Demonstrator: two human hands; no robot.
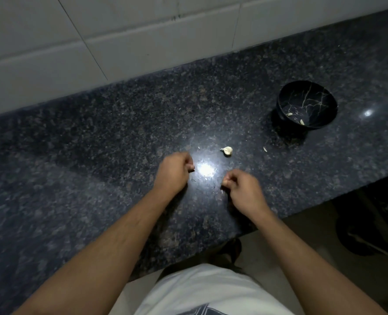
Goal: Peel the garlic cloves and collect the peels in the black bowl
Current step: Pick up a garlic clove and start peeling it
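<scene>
Bowl (306, 105) far R, near counter (97, 144) edge

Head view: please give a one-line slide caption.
Both hands, left and right, curled over the counter near a garlic piece; bowl at far right.

both arms reach forward; left hand (173, 170) and right hand (243, 189) curled, apart.

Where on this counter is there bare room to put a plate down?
Widest bare patch: the counter left of the left hand, up to the tiled wall. Crowded: the strip from both hands past the garlic and a peel scrap to the black bowl.
</scene>
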